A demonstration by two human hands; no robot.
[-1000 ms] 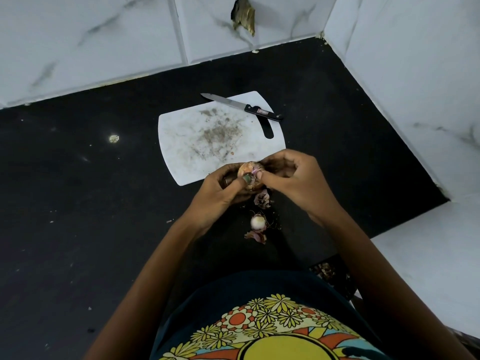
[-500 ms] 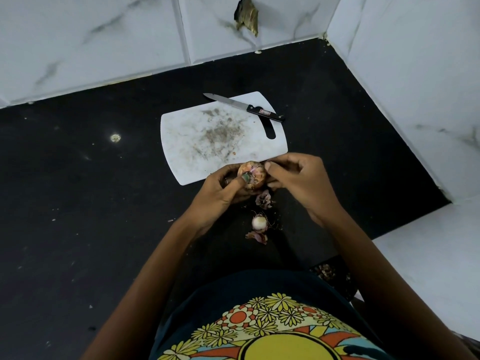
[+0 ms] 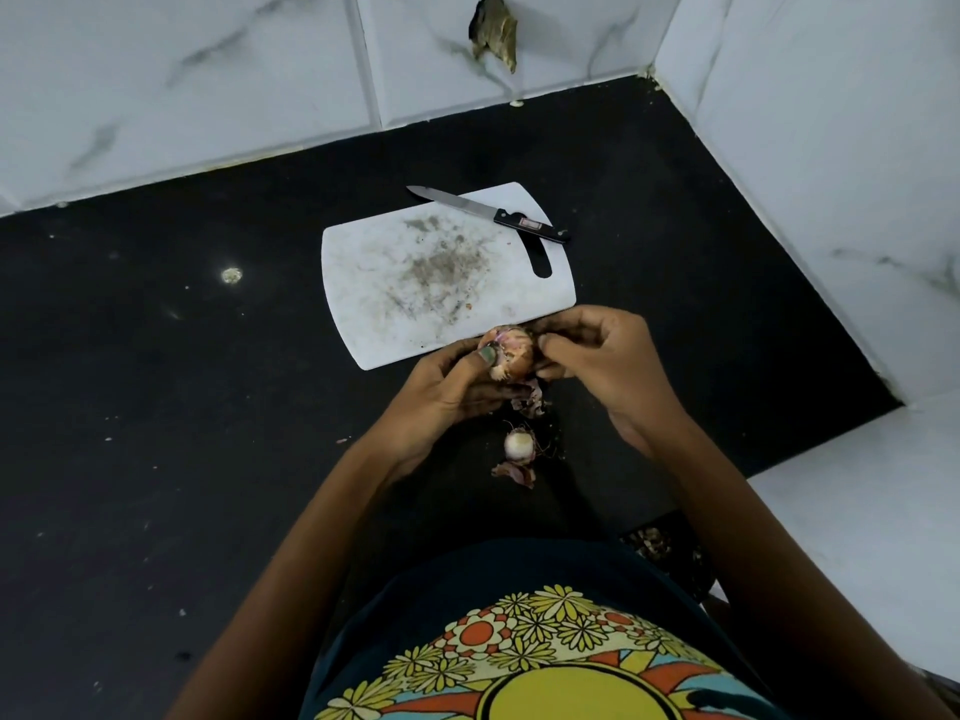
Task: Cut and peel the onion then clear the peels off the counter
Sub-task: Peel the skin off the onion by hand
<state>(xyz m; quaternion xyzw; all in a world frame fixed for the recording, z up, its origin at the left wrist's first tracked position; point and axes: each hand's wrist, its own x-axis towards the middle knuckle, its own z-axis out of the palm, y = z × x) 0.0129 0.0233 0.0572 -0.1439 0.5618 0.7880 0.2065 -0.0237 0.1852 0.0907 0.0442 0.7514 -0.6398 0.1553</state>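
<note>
change: right hand [image 3: 605, 366] fingers shifted a little since half a second ago, thumb tip now tucked at the onion's right side; left hand [image 3: 447, 387] grip same, scraps and knife unmoved.
peel scrap: purple bit [image 3: 514, 472] on counter [image 3: 156, 459], nearest the body, well below the fingers.
cut end: white-faced onion end [image 3: 519, 444] with roots, just beyond that scrap, still below both hands, apart from them.
loose peels: small pile [image 3: 530, 400] directly under the fingers, just beside the left palm.
onion: [image 3: 508, 351] held up off the counter between both hands, over the near edge of the board; dry tan skin still on most of what shows, pink flesh at top.
left fingers: curled round the onion from the left, thumb pressed on its near face, firm hold.
right fingers: curled, tips pinching at the skin on the onion's right side; exact flap pinched too small to tell.
step: peeling, early to mid, cutting of the ends looks done.
how to do well: judgement — keep left grip steady, catch the skin edge at the cut end with a nail, pull in long strips toward the other end, rotate onion with left thumb after each strip.
risk: thin skin tears into crumbs, more to sweep later; drop strips on the one pile.
cutting board: white [image 3: 395, 283], just beyond the fingers, stained, nothing on its middle.
knife: [image 3: 488, 214] on board's far edge, well beyond the fingers, untouched.
</note>
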